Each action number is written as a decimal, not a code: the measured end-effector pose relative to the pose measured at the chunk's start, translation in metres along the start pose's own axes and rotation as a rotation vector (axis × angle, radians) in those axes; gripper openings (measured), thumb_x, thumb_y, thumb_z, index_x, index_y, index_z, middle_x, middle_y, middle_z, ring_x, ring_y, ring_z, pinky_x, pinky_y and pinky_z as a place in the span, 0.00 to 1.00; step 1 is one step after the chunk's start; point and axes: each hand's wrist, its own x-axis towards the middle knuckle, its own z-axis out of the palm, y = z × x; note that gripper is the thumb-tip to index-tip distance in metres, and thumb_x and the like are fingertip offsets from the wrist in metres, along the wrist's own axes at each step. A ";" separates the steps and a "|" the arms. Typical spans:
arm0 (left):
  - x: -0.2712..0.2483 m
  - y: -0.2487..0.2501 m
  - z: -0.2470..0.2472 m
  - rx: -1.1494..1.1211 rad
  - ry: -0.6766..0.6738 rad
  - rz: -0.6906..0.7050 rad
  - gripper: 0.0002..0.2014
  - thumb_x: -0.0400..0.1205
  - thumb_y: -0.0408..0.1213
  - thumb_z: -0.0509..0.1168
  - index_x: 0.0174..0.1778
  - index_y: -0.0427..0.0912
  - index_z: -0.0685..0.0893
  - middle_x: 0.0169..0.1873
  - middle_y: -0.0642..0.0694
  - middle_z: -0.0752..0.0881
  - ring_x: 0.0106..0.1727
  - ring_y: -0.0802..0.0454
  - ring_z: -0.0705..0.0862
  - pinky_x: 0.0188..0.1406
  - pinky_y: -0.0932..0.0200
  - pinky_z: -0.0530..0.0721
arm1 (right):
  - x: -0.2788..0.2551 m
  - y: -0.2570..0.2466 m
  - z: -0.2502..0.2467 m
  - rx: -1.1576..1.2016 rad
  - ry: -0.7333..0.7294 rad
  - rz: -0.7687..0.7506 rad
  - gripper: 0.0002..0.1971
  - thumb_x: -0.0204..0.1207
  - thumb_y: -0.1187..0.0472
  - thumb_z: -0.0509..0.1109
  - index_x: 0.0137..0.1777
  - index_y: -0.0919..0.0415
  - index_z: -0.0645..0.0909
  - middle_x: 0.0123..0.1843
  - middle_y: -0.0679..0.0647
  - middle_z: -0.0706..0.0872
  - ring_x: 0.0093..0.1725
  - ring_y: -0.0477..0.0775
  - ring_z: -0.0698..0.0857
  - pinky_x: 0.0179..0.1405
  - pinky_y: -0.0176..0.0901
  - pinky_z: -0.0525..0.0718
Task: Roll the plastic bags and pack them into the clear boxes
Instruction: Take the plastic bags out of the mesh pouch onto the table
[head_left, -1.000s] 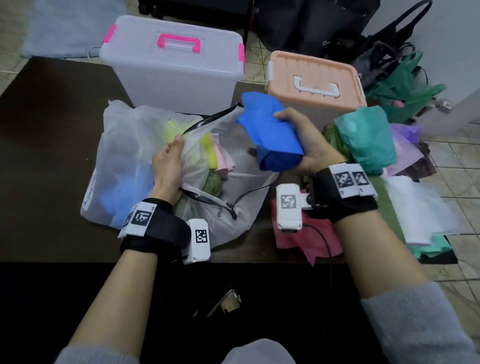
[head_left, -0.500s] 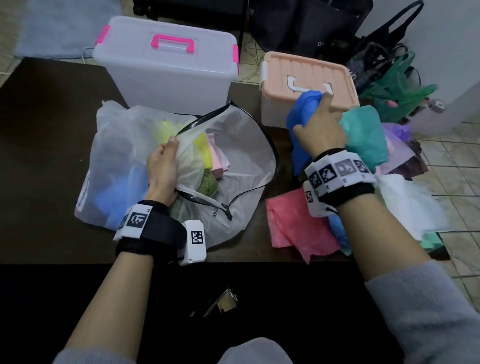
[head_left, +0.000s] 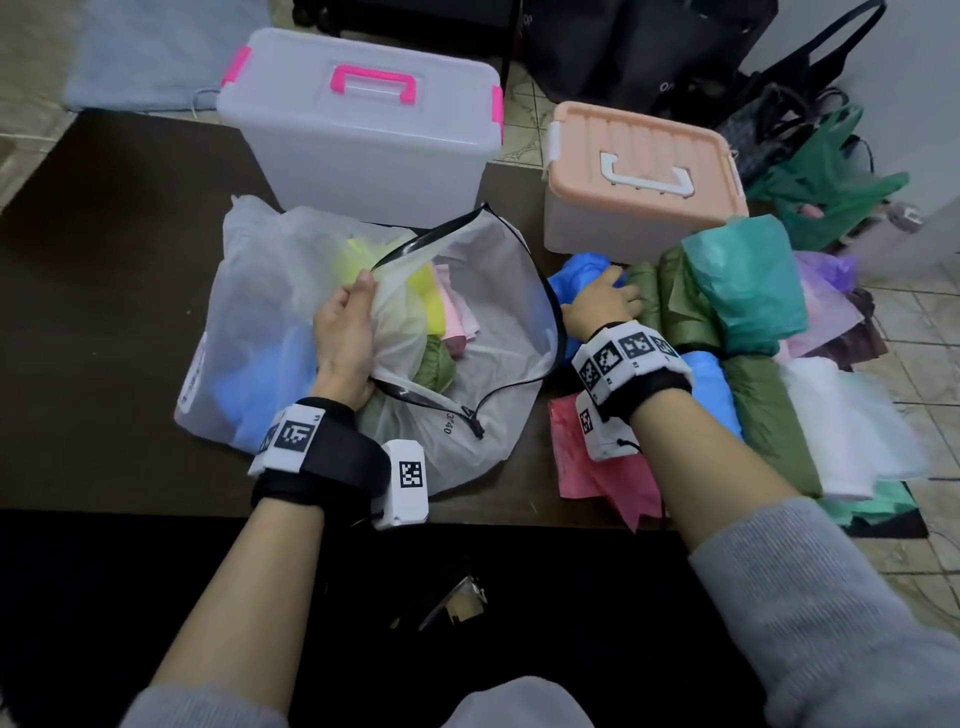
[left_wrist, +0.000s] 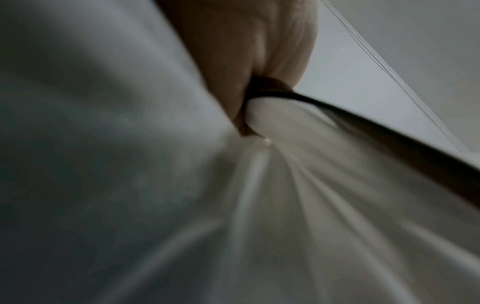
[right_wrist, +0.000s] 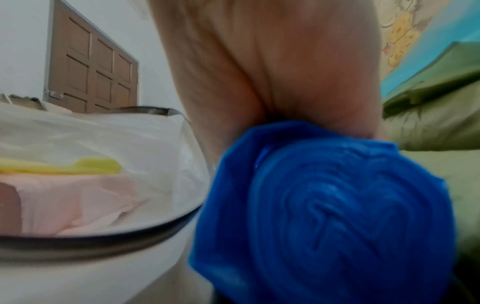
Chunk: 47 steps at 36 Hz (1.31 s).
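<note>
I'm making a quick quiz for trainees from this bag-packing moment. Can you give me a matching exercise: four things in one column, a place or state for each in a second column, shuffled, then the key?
Things:
1. blue rolled bag
2. zip pouch
3. pink-handled box
4. red bag

States:
A. lid on, at the table's far edge
B. lying flat under the right wrist
C. gripped by the right hand
D. rim held open by the left hand

Pairs: 1-C, 2-D, 3-A, 4-B

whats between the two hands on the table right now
In the head view, the black-zippered open mouth of the translucent white mesh bag lies between the left hand gripping its edge and the right hand on the rolled blue plastic bag.
</note>
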 end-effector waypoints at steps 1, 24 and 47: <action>-0.001 0.000 0.000 -0.003 0.001 0.003 0.13 0.81 0.48 0.63 0.37 0.43 0.79 0.42 0.38 0.77 0.44 0.45 0.75 0.46 0.48 0.76 | -0.001 -0.001 -0.002 -0.006 -0.014 0.013 0.38 0.81 0.54 0.65 0.82 0.67 0.48 0.79 0.69 0.57 0.78 0.67 0.59 0.73 0.57 0.63; -0.012 0.017 0.002 0.065 0.003 -0.064 0.12 0.83 0.48 0.62 0.39 0.43 0.76 0.38 0.40 0.75 0.40 0.46 0.74 0.41 0.51 0.73 | -0.008 -0.001 -0.025 0.082 0.096 -0.435 0.21 0.84 0.62 0.55 0.77 0.65 0.68 0.79 0.65 0.65 0.80 0.62 0.61 0.78 0.49 0.56; -0.026 0.068 -0.037 0.529 0.061 0.194 0.09 0.85 0.43 0.59 0.47 0.43 0.81 0.36 0.50 0.83 0.40 0.48 0.84 0.43 0.53 0.85 | -0.104 -0.032 0.013 1.001 -0.555 0.081 0.11 0.84 0.61 0.60 0.61 0.66 0.75 0.50 0.59 0.78 0.57 0.60 0.83 0.61 0.50 0.80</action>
